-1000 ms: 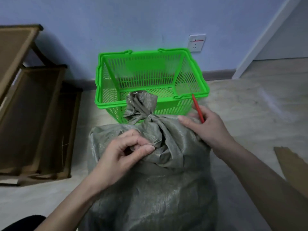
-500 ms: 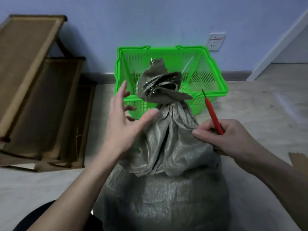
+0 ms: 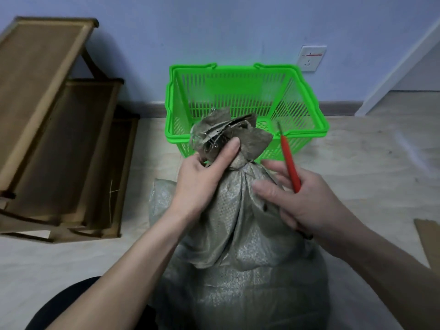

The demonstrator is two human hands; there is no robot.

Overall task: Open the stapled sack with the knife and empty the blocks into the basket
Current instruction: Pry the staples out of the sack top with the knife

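A grey-green woven sack (image 3: 240, 248) stands on the floor in front of me, its top bunched into a crumpled, stapled neck (image 3: 228, 134). My left hand (image 3: 202, 179) grips that neck from the left, thumb pressed on the bunched fabric. My right hand (image 3: 302, 201) rests on the sack's right shoulder and holds a red-handled knife (image 3: 289, 163), blade tip pointing up and away toward the basket. The bright green plastic basket (image 3: 307, 129) sits just behind the sack, against the wall. The blocks are hidden inside the sack.
Brown wooden frames (image 3: 54, 148) lean stacked at the left. A piece of cardboard (image 3: 428, 241) lies at the right edge. A wall socket (image 3: 311, 58) sits above the basket. Pale floor spreads to the right.
My left hand has gone from open beside the sack's neck to gripping it. The right hand with the knife stays beside the neck. The view has shifted slightly.
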